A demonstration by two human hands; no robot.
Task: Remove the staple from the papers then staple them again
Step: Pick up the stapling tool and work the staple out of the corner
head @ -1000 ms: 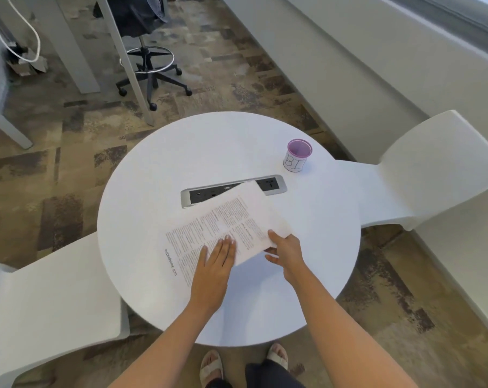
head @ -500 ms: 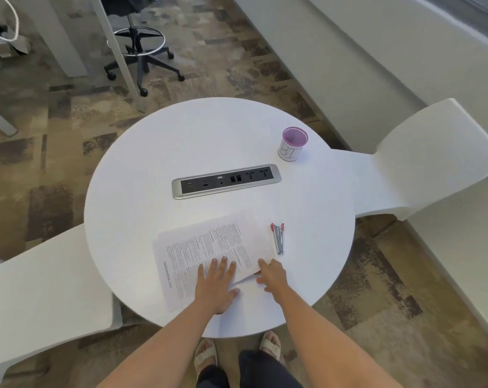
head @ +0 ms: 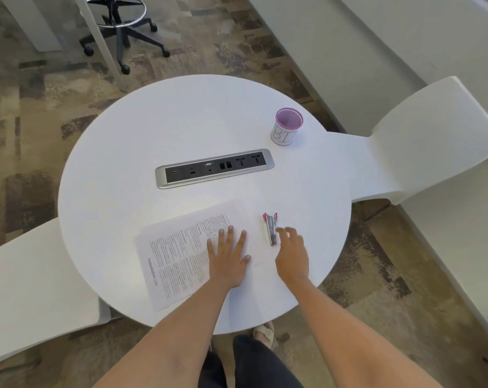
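We saw the left hand [head: 229, 261] lying flat on the papers [head: 178, 256], fingers straight and slightly spread, pressing the sheets to the near part of the round white table [head: 181, 121]. The right hand [head: 292, 254] was loose and open, holding nothing. Its fingertips were at the near end of the stapler [head: 271, 228], but motion blur kept us from telling whether they touched it. We could not make out the staple, and the papers' right edge washed into the tabletop. The papers lay skewed, turned sideways to us. The stapler sat just right of them, its long axis running away from us with the pink end farthest.
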